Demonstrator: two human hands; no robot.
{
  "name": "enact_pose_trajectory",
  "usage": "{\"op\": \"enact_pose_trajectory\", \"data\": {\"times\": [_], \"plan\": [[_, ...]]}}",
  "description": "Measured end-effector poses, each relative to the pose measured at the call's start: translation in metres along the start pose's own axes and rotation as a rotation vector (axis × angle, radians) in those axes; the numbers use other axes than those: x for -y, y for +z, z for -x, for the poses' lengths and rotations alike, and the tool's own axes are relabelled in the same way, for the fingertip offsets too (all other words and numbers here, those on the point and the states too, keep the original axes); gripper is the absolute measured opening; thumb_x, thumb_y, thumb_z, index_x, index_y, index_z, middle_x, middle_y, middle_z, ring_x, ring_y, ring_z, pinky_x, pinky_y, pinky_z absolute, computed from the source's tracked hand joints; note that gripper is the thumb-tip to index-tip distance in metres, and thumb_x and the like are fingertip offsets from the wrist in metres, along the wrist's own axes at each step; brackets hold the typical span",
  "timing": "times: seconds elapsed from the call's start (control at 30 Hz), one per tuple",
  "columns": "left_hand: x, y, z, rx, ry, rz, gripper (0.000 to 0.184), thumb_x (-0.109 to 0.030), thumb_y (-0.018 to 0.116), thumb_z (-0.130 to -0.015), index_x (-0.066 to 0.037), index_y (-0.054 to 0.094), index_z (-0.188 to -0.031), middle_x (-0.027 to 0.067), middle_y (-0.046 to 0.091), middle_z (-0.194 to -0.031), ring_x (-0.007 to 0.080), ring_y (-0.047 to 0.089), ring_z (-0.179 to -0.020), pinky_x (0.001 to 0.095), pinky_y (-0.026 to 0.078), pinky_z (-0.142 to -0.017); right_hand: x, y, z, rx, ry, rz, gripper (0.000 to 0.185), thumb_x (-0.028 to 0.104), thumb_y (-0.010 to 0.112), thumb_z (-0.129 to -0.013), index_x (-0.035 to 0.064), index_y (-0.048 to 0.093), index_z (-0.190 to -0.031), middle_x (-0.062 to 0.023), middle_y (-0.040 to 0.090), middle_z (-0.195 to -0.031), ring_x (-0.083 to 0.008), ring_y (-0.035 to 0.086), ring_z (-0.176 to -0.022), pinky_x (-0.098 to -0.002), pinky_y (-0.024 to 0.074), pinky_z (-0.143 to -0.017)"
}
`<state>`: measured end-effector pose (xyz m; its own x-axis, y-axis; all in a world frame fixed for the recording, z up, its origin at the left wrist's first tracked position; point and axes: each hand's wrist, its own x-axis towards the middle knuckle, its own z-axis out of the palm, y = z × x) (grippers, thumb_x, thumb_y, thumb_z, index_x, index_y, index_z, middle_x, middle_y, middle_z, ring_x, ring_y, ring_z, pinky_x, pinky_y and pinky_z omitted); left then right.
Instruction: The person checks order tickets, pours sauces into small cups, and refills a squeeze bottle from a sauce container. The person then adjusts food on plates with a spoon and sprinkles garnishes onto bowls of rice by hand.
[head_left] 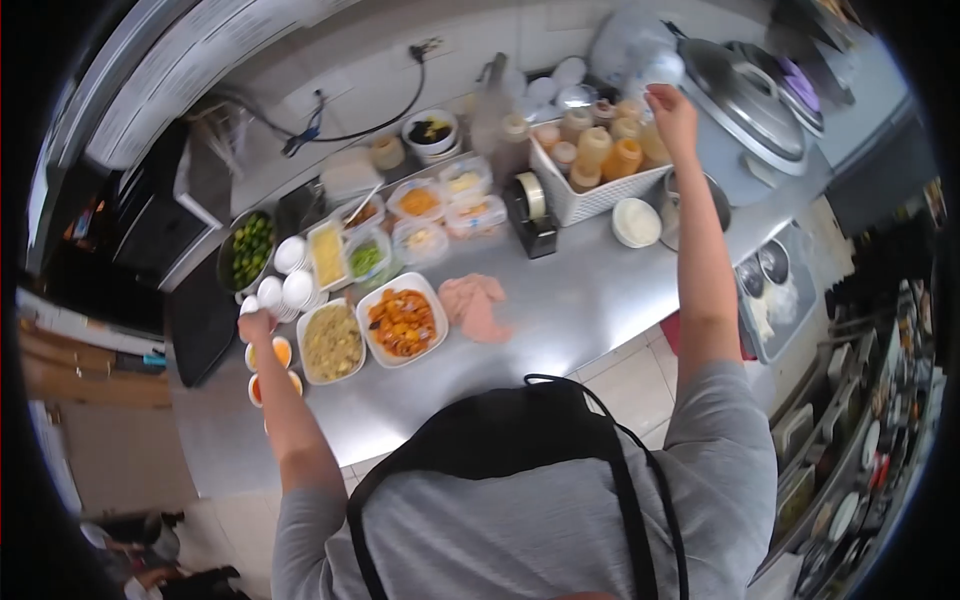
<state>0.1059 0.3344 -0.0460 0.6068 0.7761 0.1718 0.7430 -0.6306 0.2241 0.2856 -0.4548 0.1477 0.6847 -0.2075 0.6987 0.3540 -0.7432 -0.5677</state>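
My left hand (257, 324) is at the left end of the steel counter, fingers curled at a small white cup (250, 304) beside several stacks of white cups (298, 288). Just below it are small bowls of orange sauce (282, 352). My right hand (674, 116) is raised at the back right, above the end of a white basket (590, 204) of sauce bottles (592, 155). Its fingertips are pinched together near a clear plastic bag (640, 52); what they hold, if anything, is too small to make out.
Trays of potato-like salad (333, 343) and orange-red food (402, 322) stand at the front, next to a pink cloth (475, 307). Behind are tubs of toppings (417, 200), a tape dispenser (534, 218) and a bowl of green pieces (252, 252). A large lidded pan (745, 95) stands far right.
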Motion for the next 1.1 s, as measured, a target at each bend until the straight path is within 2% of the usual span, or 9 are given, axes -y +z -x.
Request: {"op": "enact_pose_trajectory", "data": {"times": [0.07, 0.27, 0.33, 0.43, 0.57, 0.73, 0.93, 1.0, 1.1], "plan": [[-0.008, -0.017, 0.012, 0.117, -0.157, 0.286, 0.022, -0.023, 0.055, -0.061, -0.003, 0.063, -0.055, 0.0066, 0.061, -0.053, 0.0168, 0.062, -0.053, 0.0293, 0.051, -0.058, -0.009, -0.008, 0.007, 0.059, 0.030, 0.141, 0.018, 0.019, 0.063, -0.074, 0.0073, 0.064, -0.087, -0.0113, 0.064, -0.078, -0.0232, 0.063, -0.073, -0.0316, 0.0482, -0.066], [-0.012, -0.026, 0.014, 0.066, -0.202, 0.335, 0.021, -0.023, 0.057, -0.061, -0.004, 0.063, -0.056, 0.0047, 0.060, -0.051, 0.0157, 0.062, -0.054, 0.0272, 0.050, -0.060, 0.006, 0.033, 0.033, 0.509, -0.012, 0.226, 0.037, 0.029, 0.068, -0.067, 0.0107, 0.061, -0.099, -0.0128, 0.063, -0.089, -0.0256, 0.060, -0.082, -0.0329, 0.0459, -0.076], [-0.003, -0.025, 0.010, -0.042, -0.119, 0.419, 0.017, -0.008, 0.061, -0.065, 0.008, 0.058, -0.068, 0.0133, 0.061, -0.065, 0.0205, 0.061, -0.050, 0.0284, 0.053, -0.047, 0.016, 0.035, 0.032, 0.504, 0.044, 0.379, 0.046, 0.032, 0.068, -0.066, 0.0163, 0.057, -0.109, -0.0110, 0.060, -0.100, -0.0255, 0.057, -0.093, -0.0372, 0.0434, -0.082], [-0.002, -0.057, 0.038, 0.015, -0.252, 1.180, 0.017, 0.000, 0.054, -0.070, 0.004, 0.047, -0.085, 0.0139, 0.055, -0.071, 0.0227, 0.059, -0.057, 0.0351, 0.055, -0.053, 0.003, 0.022, 0.025, 0.192, 0.074, 0.514, 0.056, 0.034, 0.067, -0.066, 0.0218, 0.049, -0.118, -0.0103, 0.051, -0.116, -0.0283, 0.047, -0.109, -0.0427, 0.0385, -0.088], [-0.002, -0.087, 0.075, 0.282, -0.244, 1.422, 0.012, -0.003, 0.052, -0.076, -0.002, 0.047, -0.087, 0.0122, 0.057, -0.079, 0.0229, 0.061, -0.070, 0.0351, 0.055, -0.060, -0.020, 0.002, 0.025, 0.181, 0.510, 0.699, 0.066, 0.039, 0.069, -0.061, 0.0199, 0.043, -0.119, -0.0167, 0.051, -0.110, -0.0348, 0.049, -0.103, -0.0400, 0.0421, -0.084], [-0.041, -0.097, 0.145, 0.608, -0.193, 1.553, 0.018, -0.004, 0.052, -0.079, -0.003, 0.045, -0.095, 0.0112, 0.057, -0.093, 0.0244, 0.061, -0.081, 0.0361, 0.054, -0.065, -0.048, 0.003, 0.040, 0.149, 0.328, 0.387, 0.057, 0.033, 0.066, -0.063, 0.0180, 0.041, -0.113, -0.0230, 0.054, -0.099, -0.0425, 0.055, -0.086, -0.0431, 0.0460, -0.074], [-0.087, -0.124, 0.211, 1.003, -0.186, 1.579, 0.030, -0.008, 0.053, -0.081, 0.000, 0.045, -0.109, 0.0110, 0.056, -0.101, 0.0214, 0.058, -0.092, 0.0343, 0.051, -0.075, 0.084, -0.079, -0.008, -0.254, -0.279, 0.170, 0.088, 0.017, 0.072, -0.058, 0.0159, 0.024, -0.132, -0.0204, 0.051, -0.107, -0.0320, 0.054, -0.096, -0.0373, 0.0430, -0.083], [-0.104, -0.128, 0.222, 1.028, -0.190, 1.597, 0.031, -0.007, 0.052, -0.082, 0.000, 0.044, -0.111, 0.0110, 0.056, -0.102, 0.0212, 0.057, -0.093, 0.0338, 0.051, -0.076, 0.119, -0.091, -0.017, -0.315, -0.119, -0.407, 0.093, 0.023, 0.076, -0.061, 0.0043, 0.019, -0.131, -0.0134, 0.049, -0.107, -0.0246, 0.052, -0.094, -0.0340, 0.0410, -0.084], [-0.123, -0.133, 0.238, 1.077, -0.158, 1.609, 0.035, -0.008, 0.052, -0.083, 0.001, 0.043, -0.115, 0.0110, 0.055, -0.106, 0.0205, 0.055, -0.098, 0.0318, 0.048, -0.081, 0.134, -0.080, 0.007, -0.406, -0.199, -0.200, 0.090, 0.022, 0.076, -0.061, 0.0020, 0.021, -0.130, -0.0135, 0.047, -0.110, -0.0242, 0.049, -0.100, -0.0346, 0.0392, -0.086]]}}
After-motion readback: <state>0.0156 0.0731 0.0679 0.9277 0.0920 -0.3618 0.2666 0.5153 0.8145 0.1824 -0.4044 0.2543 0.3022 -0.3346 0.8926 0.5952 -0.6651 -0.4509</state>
